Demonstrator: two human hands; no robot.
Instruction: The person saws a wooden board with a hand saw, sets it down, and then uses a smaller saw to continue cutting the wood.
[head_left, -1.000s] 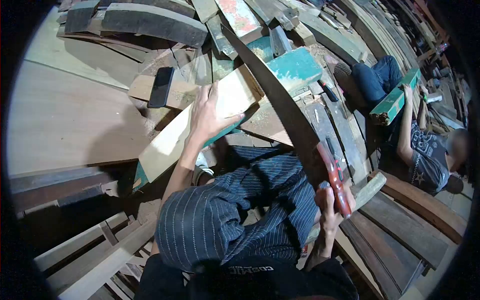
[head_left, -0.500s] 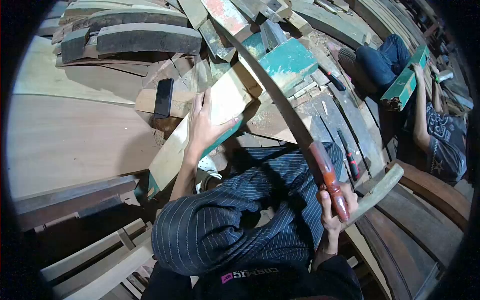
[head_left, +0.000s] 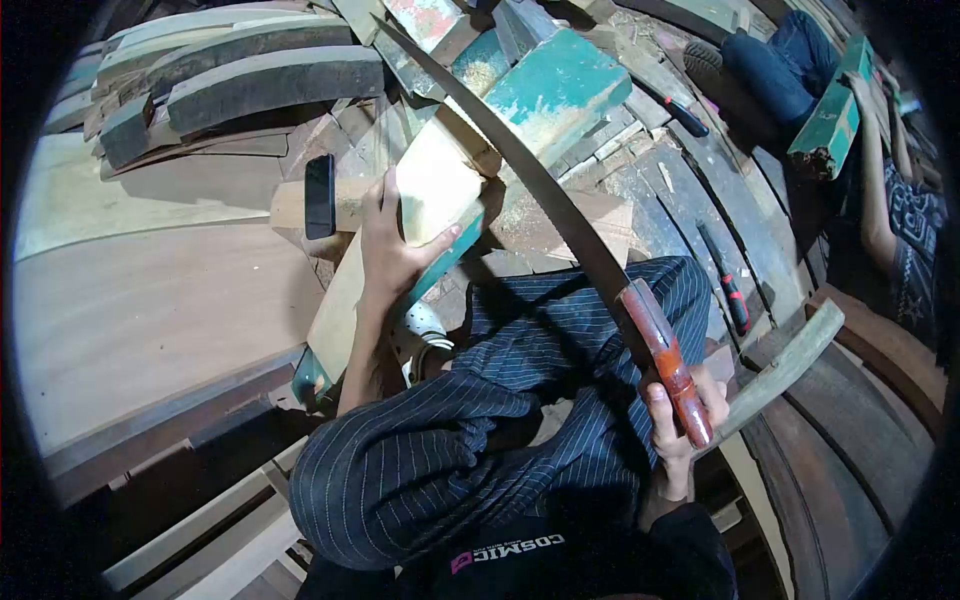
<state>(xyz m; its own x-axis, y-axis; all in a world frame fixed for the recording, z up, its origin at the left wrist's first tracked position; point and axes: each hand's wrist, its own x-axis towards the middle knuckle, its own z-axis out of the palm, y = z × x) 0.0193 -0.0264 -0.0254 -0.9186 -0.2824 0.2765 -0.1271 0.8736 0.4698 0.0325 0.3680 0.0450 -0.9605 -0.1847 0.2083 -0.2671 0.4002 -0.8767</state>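
My left hand (head_left: 388,245) grips a wooden beam (head_left: 440,188) with a pale, freshly cut-looking face and a green painted side. Its fingers lie over the left edge and the thumb presses on the green side. The beam slants from beside my left leg up to the middle of the view. In my right hand (head_left: 682,410) is a handsaw, its reddish-brown handle (head_left: 668,362) closed in my fingers. The long dark saw blade (head_left: 545,190) runs up and left, passing close by the beam's far end and overlapping its edge in this view.
A phone (head_left: 320,197) lies on a wood piece left of the beam. A green painted block (head_left: 560,95) rests beyond the blade. Red-and-black tools (head_left: 735,300) lie to the right. Curved timbers (head_left: 275,88) are stacked at the far left. Another person (head_left: 880,190) holds a green beam at right.
The view has shifted slightly. The beam has tilted a little in my left hand, showing more of its green side. The saw stays in my right hand, close to the beam's end.
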